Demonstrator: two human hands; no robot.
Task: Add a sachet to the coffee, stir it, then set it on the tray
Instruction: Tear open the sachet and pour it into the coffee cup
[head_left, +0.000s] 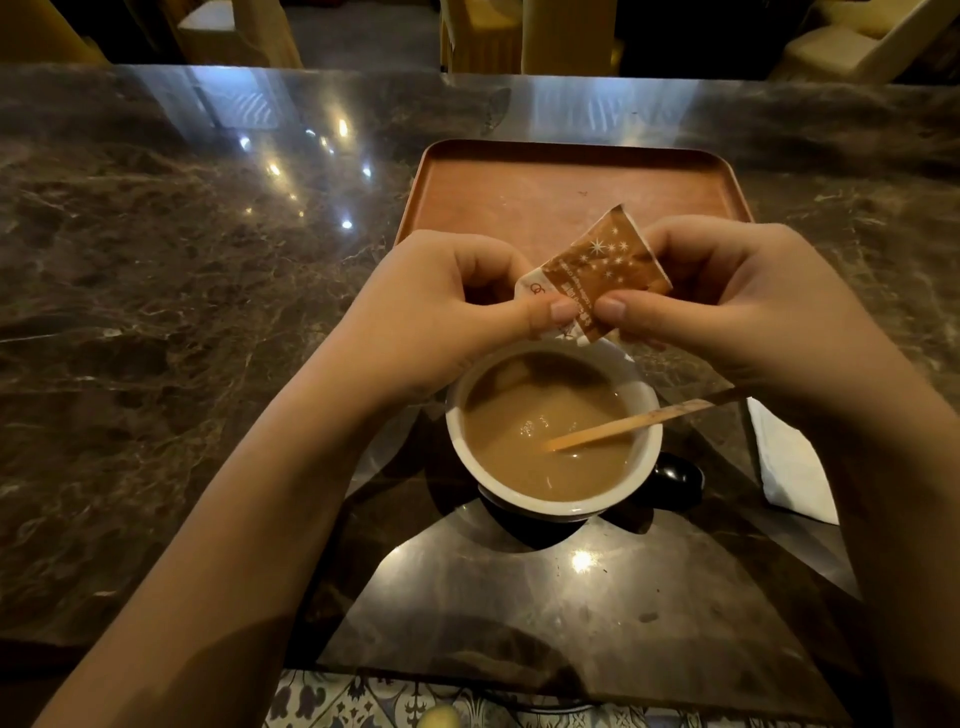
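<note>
The step in hand is the first one — getting the sachet open. Both hands hold a small brown-and-white paper sachet with a star print (597, 270) just above the far rim of the white-lined dark ceramic cup of milky coffee (553, 434). The left hand (441, 306) pinches the sachet's lower-left edge, thumb on top and fingers curled shut behind it; the right hand (727, 301) pinches right beside it in the same way, the two thumb tips almost touching. That grip reads as the start of a tear, though I cannot tell whether the paper has parted yet, and nothing is seen pouring.

The cup stands on the dark marbled stone table (182, 286), near the person, with a thin wooden stir stick (623, 423) already leaning in it, its tip in the coffee. The reddish-brown rectangular tray (571, 182) lies just beyond the cup, bare where it shows. A folded white napkin (789, 462) lies to the right of the cup.

Next, the move likely calls for pulling the thumbs apart to rip the edge, then tipping the opening down over the coffee — staying low and centred so the contents land inside the rim.
</note>
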